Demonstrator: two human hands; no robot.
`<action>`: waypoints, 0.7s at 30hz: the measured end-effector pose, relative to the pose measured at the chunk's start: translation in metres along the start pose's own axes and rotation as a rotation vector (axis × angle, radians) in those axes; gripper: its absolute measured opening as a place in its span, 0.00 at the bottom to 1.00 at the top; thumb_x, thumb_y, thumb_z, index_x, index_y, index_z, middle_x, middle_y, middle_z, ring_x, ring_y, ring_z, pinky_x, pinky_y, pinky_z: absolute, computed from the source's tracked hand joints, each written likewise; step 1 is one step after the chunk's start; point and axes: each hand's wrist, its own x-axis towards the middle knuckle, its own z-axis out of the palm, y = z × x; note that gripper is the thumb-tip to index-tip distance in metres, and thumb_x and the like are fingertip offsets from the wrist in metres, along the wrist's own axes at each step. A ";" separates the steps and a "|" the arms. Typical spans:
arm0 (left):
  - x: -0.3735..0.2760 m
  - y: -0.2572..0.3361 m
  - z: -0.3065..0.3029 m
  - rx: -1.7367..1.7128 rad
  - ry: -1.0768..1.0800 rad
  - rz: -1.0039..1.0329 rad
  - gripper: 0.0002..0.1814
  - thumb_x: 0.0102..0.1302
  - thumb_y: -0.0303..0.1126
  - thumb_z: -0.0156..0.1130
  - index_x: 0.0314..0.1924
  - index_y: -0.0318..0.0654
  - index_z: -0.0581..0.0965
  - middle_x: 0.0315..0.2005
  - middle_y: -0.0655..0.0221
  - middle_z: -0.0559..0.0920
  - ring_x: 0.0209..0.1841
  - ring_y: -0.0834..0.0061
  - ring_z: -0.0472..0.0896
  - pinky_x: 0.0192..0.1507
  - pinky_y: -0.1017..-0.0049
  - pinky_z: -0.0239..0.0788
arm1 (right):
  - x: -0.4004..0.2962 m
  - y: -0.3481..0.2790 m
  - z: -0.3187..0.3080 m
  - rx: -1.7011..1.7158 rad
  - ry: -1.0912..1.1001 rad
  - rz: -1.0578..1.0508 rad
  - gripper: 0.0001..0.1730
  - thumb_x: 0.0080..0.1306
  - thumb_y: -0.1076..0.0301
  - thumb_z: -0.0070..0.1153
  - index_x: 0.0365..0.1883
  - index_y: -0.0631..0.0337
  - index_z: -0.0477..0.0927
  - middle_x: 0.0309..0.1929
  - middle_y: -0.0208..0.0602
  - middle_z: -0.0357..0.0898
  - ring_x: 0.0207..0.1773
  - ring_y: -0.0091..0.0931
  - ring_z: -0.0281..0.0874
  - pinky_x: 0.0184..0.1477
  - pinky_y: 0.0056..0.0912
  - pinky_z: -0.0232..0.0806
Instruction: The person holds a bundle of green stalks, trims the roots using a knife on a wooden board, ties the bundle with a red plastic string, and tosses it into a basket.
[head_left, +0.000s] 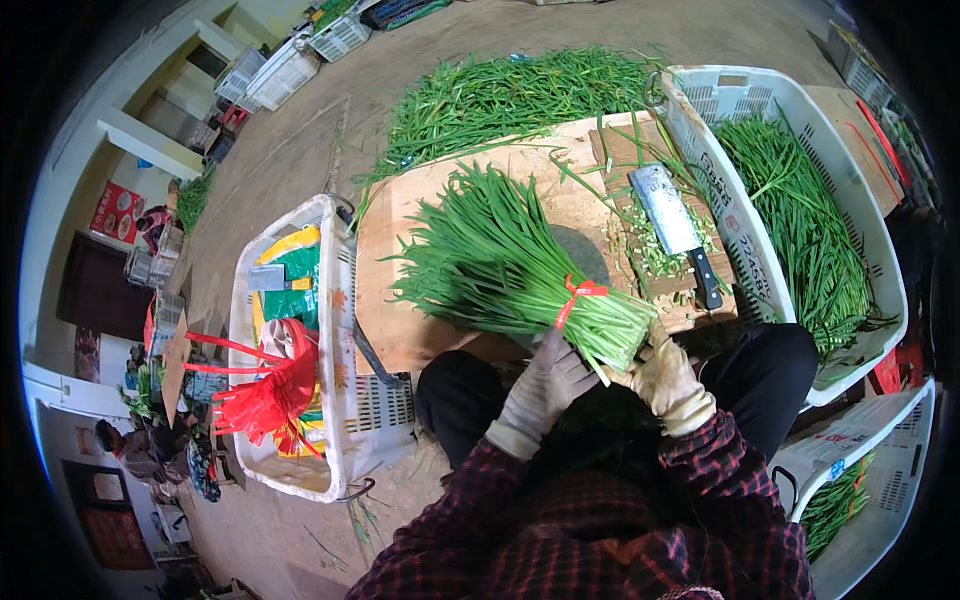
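A large bunch of garlic chives, bound with a red tie, lies slanted over the front of a wooden board. Its leafy tips fan out to the left, and the pale cut ends point towards my right. My gloved left hand supports the bunch from below, just under the tie. Around the stem ends curl the fingers of my gloved right hand. Right of the bunch, a cleaver with a black handle rests on a smaller board among chopped stem bits.
Loose chives are heaped behind the board. A white crate of chives stands at the right, another crate below it. On the left, a crate carries red plastic strips and a scraper. People are farther left.
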 end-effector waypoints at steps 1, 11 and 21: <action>0.009 -0.008 0.046 0.004 0.167 0.087 0.32 0.67 0.52 0.62 0.62 0.36 0.69 0.50 0.67 0.79 0.52 0.70 0.78 0.57 0.68 0.71 | -0.007 0.005 0.005 0.016 0.054 0.029 0.27 0.79 0.48 0.33 0.70 0.51 0.62 0.67 0.41 0.67 0.62 0.40 0.74 0.53 0.50 0.75; 0.012 -0.017 -0.005 -0.004 0.170 0.149 0.30 0.68 0.46 0.62 0.63 0.36 0.69 0.56 0.61 0.78 0.58 0.62 0.76 0.64 0.60 0.67 | -0.052 -0.003 0.076 -1.949 0.305 -1.097 0.15 0.58 0.59 0.65 0.36 0.60 0.82 0.31 0.43 0.79 0.36 0.41 0.78 0.38 0.44 0.69; 0.013 -0.023 -0.001 0.028 0.267 0.185 0.26 0.68 0.43 0.64 0.61 0.40 0.72 0.54 0.64 0.79 0.56 0.66 0.78 0.61 0.64 0.69 | -0.045 0.032 0.051 -2.325 0.362 -1.018 0.16 0.59 0.57 0.63 0.19 0.58 0.78 0.24 0.39 0.77 0.31 0.39 0.76 0.32 0.42 0.67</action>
